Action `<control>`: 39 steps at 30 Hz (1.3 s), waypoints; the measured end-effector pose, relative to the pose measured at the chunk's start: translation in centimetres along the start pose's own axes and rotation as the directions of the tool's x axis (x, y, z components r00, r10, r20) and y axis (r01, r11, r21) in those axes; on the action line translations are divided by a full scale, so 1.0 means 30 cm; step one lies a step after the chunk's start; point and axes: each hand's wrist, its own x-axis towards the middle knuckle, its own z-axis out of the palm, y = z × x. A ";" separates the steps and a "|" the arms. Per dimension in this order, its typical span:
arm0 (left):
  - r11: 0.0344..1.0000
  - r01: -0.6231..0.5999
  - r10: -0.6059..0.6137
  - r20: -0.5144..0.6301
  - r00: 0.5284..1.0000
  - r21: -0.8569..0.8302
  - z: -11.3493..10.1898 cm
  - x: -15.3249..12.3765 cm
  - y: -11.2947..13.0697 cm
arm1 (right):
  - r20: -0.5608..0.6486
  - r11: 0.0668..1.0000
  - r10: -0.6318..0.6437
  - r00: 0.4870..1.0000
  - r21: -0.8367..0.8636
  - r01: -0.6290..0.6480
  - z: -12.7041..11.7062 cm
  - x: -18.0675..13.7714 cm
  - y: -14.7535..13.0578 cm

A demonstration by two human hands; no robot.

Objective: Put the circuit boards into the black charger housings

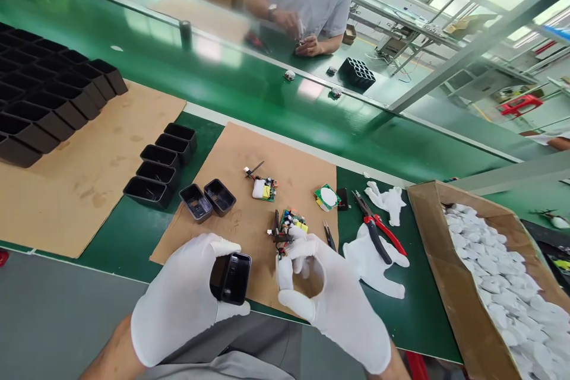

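Both my hands wear white gloves. My left hand (182,300) is closed around a black plastic housing (231,277), held with its open side toward my right hand. My right hand (329,297) pinches a small circuit board (288,227) with coloured components by its near edge, just above the brown cardboard sheet (249,214). A second circuit board (263,189) with a white block lies farther back on the sheet. Two empty black housings (207,200) sit at the sheet's left edge.
A row of black housings (162,163) and a larger batch (44,101) stand at left. Red-handled pliers (378,231), tweezers (329,236), spare white gloves (387,199) and a green round-topped board (327,197) lie right of the sheet. A cardboard box of white pieces (494,273) is at right. Another person works across the green conveyor (249,83).
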 end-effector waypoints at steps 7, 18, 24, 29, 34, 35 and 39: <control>0.997 -0.058 0.062 -0.078 0.995 0.051 0.011 -0.003 -0.006 | -0.220 0.889 0.120 0.968 0.458 -0.006 0.120 -0.042 0.056; 0.965 -0.163 0.202 -0.185 0.962 0.203 0.021 -0.003 -0.006 | -0.179 0.902 -0.041 0.983 0.417 0.114 0.135 0.003 -0.029; 0.950 -0.197 0.245 -0.187 0.951 0.241 0.019 0.003 -0.002 | -0.092 0.888 -0.097 0.991 0.442 0.128 0.144 0.011 0.004; 0.939 -0.213 0.269 -0.191 0.944 0.268 0.015 0.010 0.003 | -0.066 0.914 -0.103 0.993 0.388 0.121 0.155 0.000 0.025; 0.933 -0.194 0.249 -0.154 0.956 0.302 0.009 0.019 0.015 | -0.076 0.929 -0.125 0.989 0.342 0.143 0.162 -0.004 0.033; 0.935 -0.189 0.241 -0.146 0.959 0.300 0.008 0.021 0.017 | -0.073 0.934 -0.138 0.988 0.322 0.154 0.162 -0.003 0.033; 0.943 -0.167 0.209 -0.124 0.970 0.287 0.004 0.025 0.021 | -0.055 0.964 -0.173 0.983 0.197 0.181 0.158 0.005 0.034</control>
